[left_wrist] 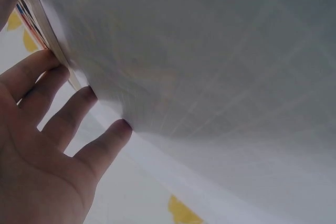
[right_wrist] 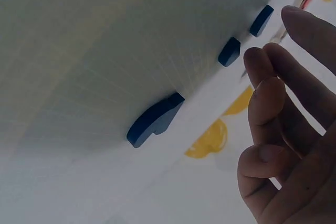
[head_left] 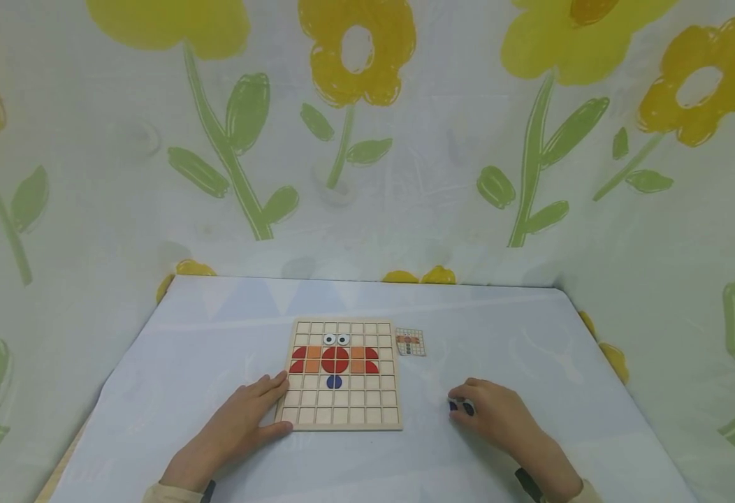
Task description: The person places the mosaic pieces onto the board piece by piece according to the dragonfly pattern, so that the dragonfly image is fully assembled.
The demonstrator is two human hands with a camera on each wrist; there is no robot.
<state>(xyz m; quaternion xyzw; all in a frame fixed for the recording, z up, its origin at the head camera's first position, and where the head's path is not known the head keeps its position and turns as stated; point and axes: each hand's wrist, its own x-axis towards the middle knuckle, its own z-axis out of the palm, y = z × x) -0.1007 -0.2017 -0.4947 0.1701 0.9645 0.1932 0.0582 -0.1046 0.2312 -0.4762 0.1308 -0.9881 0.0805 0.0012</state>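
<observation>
A square wooden grid board (head_left: pixel 342 418) lies on the table with red, orange and blue tiles and two eye tiles (head_left: pixel 336 339) set in it. My left hand (head_left: pixel 242 418) rests at the board's left edge, fingers spread, the thumb at its near corner. In the left wrist view, fingers touch the board's edge (left_wrist: pixel 44 22). To the board's right, my right hand (head_left: pixel 496 412) hovers beside small dark blue pieces (head_left: pixel 468 407). The right wrist view shows two small blue pieces (right_wrist: pixel 229 52) and a larger curved blue piece (right_wrist: pixel 156 119) on the table, apart from loosely bent fingers.
A small picture card (head_left: pixel 411 342) with a grid pattern lies against the board's upper right side. The white table (head_left: pixel 216 314) meets a flower-printed cloth (head_left: pixel 430 209) at the back and sides.
</observation>
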